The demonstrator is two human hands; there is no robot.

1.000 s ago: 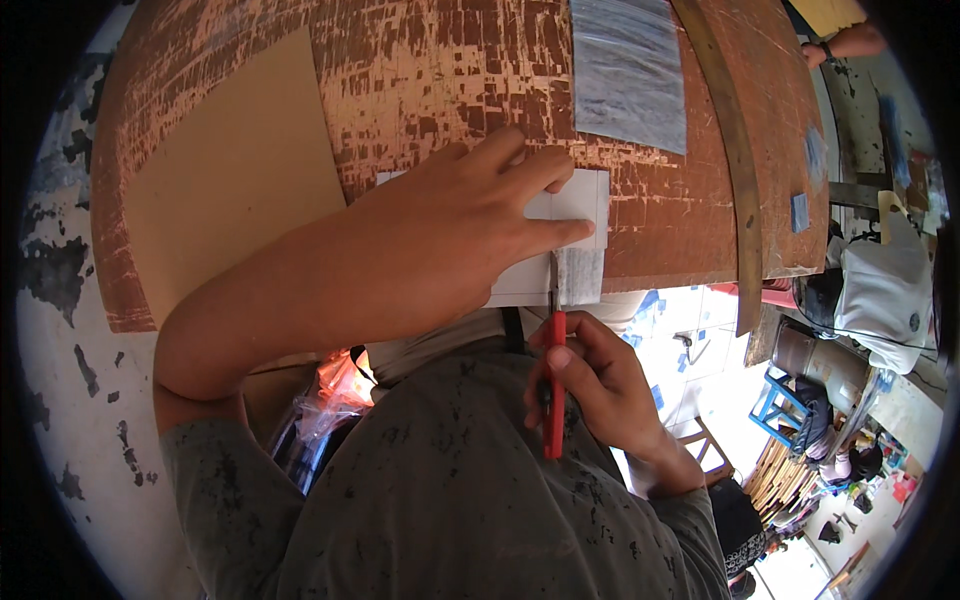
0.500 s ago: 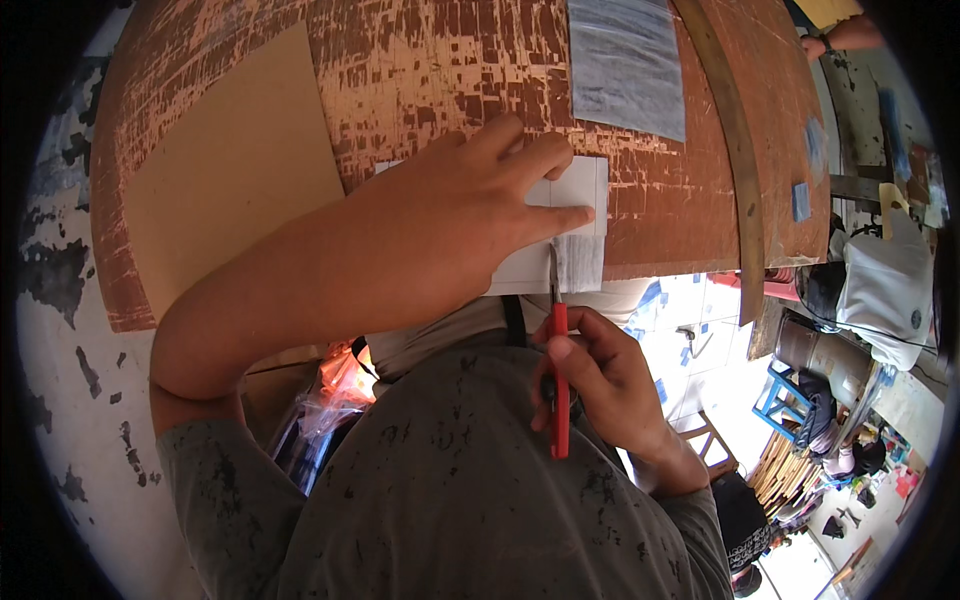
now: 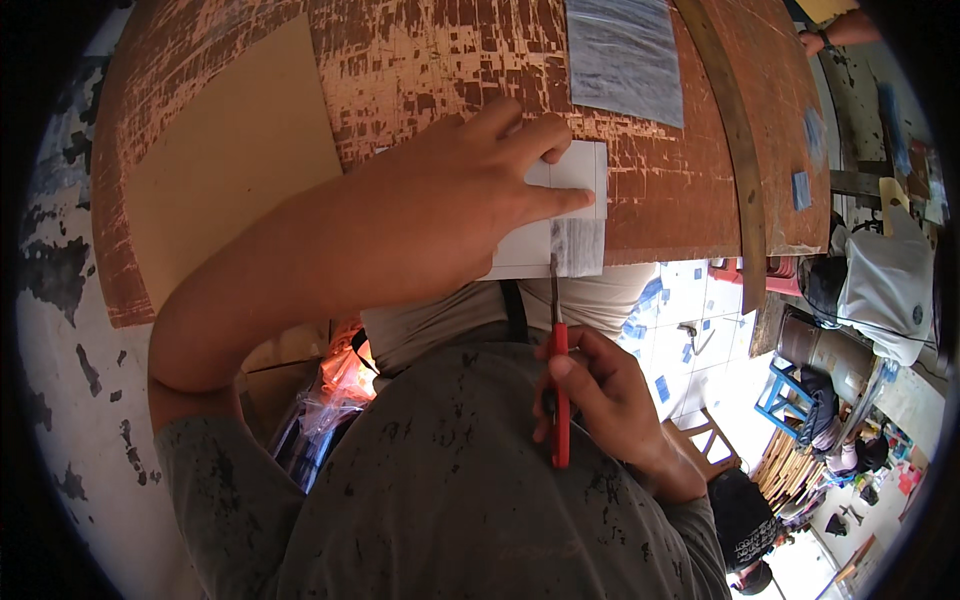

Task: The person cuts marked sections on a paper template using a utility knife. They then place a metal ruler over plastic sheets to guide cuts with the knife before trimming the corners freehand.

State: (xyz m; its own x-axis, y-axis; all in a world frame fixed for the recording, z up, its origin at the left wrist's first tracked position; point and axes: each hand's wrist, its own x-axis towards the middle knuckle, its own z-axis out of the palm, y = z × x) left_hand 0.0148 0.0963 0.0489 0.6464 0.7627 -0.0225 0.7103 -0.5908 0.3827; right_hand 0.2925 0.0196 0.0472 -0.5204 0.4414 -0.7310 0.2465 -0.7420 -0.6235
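Observation:
My left hand [image 3: 480,190] lies spread on a white card [image 3: 520,258] at the table's near edge, one finger stretched along the card's right part. Thin lines run along the card. A grey, streaked strip [image 3: 578,245] covers its near right corner. In my right hand [image 3: 600,385], closed around it, is a cutter knife [image 3: 561,400] with a long red handle and a narrow metal blade. The blade points away from me, its tip over the card's near edge, beside the left side of the grey strip. My left palm and forearm hide the card's left part.
The brown tabletop [image 3: 420,80] is heavily scored. A tan board [image 3: 240,160] lies left, a grey streaked sheet [image 3: 625,60] far right of my hand. A long flat strip [image 3: 735,130] crosses the right side, overhanging the near edge. Another person's hand [image 3: 840,35] shows far right.
The knife tip has drawn toward me, closer to the card's near edge. My left hand keeps its place on the card. The whole view has shifted slightly.

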